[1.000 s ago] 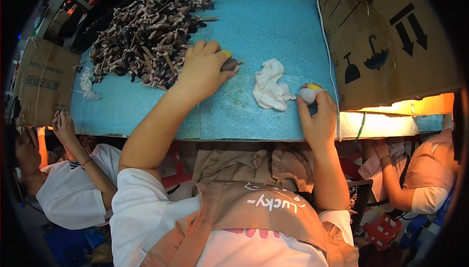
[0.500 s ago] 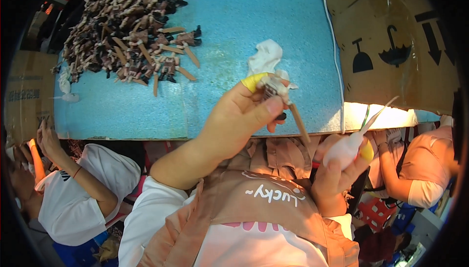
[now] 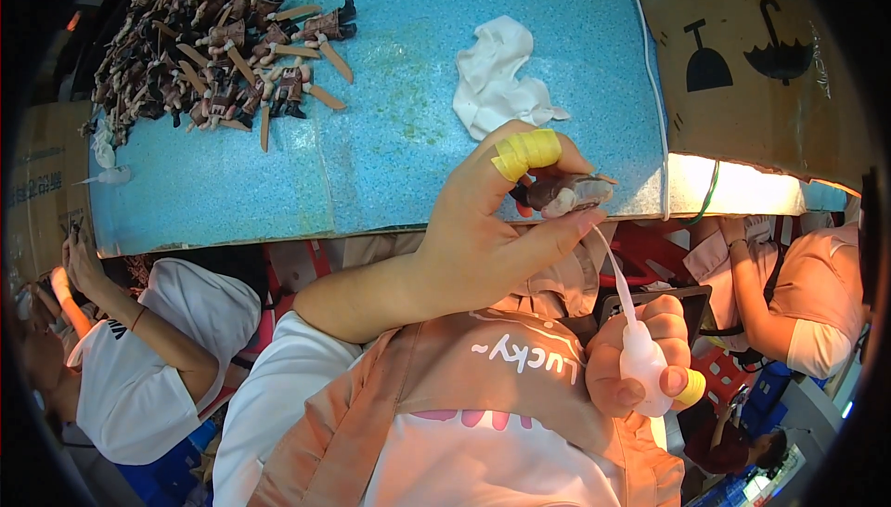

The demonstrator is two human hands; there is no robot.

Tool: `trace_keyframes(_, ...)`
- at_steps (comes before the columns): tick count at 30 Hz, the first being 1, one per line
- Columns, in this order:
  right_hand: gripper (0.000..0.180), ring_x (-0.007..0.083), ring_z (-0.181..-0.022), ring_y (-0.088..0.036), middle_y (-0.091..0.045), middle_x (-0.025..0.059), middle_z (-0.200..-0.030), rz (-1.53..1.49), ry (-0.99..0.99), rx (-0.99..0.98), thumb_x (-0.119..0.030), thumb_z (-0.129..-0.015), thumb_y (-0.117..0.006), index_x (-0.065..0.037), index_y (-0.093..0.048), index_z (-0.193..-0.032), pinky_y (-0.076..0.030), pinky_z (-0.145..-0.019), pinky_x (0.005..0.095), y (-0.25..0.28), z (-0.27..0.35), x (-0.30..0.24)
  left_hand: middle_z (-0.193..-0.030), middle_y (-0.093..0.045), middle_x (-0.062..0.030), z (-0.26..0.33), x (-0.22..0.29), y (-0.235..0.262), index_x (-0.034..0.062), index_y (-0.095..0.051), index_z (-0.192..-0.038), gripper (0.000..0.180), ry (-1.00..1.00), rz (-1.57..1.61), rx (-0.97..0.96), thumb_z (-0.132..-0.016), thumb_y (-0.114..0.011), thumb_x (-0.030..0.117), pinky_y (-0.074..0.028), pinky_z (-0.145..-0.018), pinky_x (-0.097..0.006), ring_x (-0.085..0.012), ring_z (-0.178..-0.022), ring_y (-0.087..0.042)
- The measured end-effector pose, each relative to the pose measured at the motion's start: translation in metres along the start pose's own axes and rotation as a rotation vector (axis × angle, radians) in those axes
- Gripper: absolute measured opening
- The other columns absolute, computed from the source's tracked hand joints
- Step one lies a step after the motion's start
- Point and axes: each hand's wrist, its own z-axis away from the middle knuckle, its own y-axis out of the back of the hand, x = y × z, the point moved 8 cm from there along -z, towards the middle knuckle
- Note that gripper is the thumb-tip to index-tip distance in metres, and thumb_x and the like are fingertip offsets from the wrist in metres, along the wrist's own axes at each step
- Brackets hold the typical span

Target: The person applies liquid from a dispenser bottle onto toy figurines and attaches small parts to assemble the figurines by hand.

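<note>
A small toy figure, dark brown and pale, is pinched between the thumb and fingers of my left hand, just over the table's near edge. Yellow tape wraps one finger of that hand. Lower and to the right, my right hand grips a white squeeze bottle with a long thin nozzle. The nozzle slants up to the figure by my left thumb; whether its tip touches, I cannot tell. Beyond my left hand a crumpled white cloth lies on the blue tabletop.
Many similar figures are heaped at the far left. A second small bottle lies by the left edge. A cardboard box stands at the right, with a white cord alongside. People sit on both sides of me.
The figure has turned in my left hand and come right and slightly lower. My right hand has lowered the bottle, its nozzle now pointing up at the figure.
</note>
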Motion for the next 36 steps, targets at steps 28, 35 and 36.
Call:
trace_keyframes(28,0.014,0.0122,-0.043,-0.037,-0.047,-0.0011,-0.057,0.085,0.102,0.039,-0.018,-0.074,-0.062,-0.014,-0.051,-0.081,-0.023,-0.044,0.0280,0.000,-0.004,-0.012,-0.097,-0.046,-0.0088,0.000,0.017,-0.001,0.0012,-0.050,-0.099,0.037,-0.247,-0.142,0.004,-0.068,-0.064,-0.012,-0.045,-0.074,-0.022,-0.0144,-0.086,-0.052)
trace_keyframes(35,0.020,0.0133,-0.048,-0.028,-0.032,-0.0026,-0.055,0.138,0.022,-0.202,-0.034,-0.086,-0.051,-0.016,-0.043,-0.087,-0.025,-0.049,0.0290,-0.007,-0.005,-0.010,-0.098,-0.045,-0.0094,0.001,0.017,-0.002,0.0015,-0.050,-0.100,0.037,-0.243,-0.187,-0.005,-0.068,-0.064,-0.012,-0.045,-0.072,-0.022,-0.0144,-0.084,-0.054)
trace_keyframes(36,0.020,0.0133,-0.048,-0.028,-0.032,-0.0026,-0.055,0.139,0.022,-0.201,-0.034,-0.086,-0.051,-0.016,-0.043,-0.087,-0.025,-0.049,0.0290,-0.008,-0.004,-0.010,-0.099,-0.045,-0.0098,0.001,0.016,-0.002,0.0017,-0.049,-0.100,0.037,-0.234,-0.144,-0.004,-0.069,-0.063,-0.012,-0.045,-0.072,-0.022,-0.0144,-0.084,-0.054)
